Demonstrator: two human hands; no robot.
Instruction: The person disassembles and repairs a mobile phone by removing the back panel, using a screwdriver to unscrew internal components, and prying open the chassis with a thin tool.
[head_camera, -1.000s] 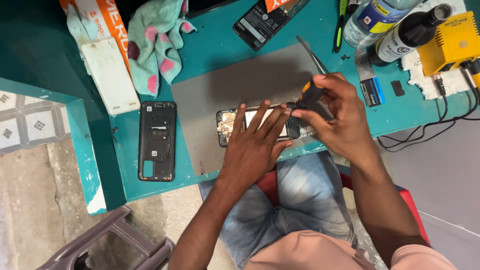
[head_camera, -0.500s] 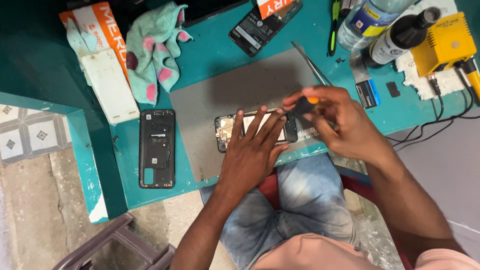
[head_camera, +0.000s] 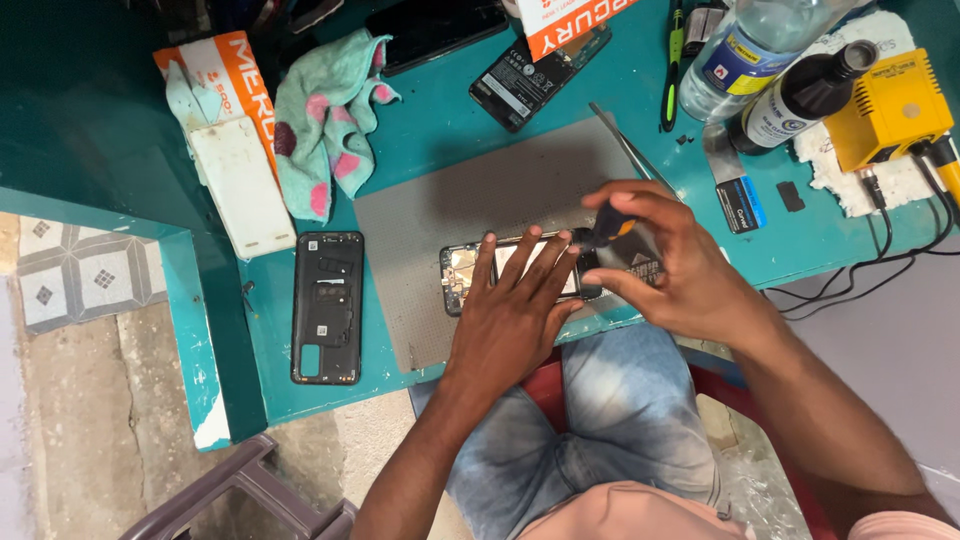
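An opened phone with its back removed lies on a grey work mat. My left hand presses flat on the phone, fingers spread over its middle. My right hand grips a small screwdriver with a dark and orange handle, its tip at the phone's right end. The phone's black back cover lies apart on the teal table, left of the mat.
A spotted green cloth, an orange box, a white block, a phone battery, tweezers, two bottles, a yellow device with cables and a plastic stool surround the work area.
My right hand with the screwdriver has shifted slightly right over the phone's end. My left hand stays pressed on the phone. The camera view has drifted.
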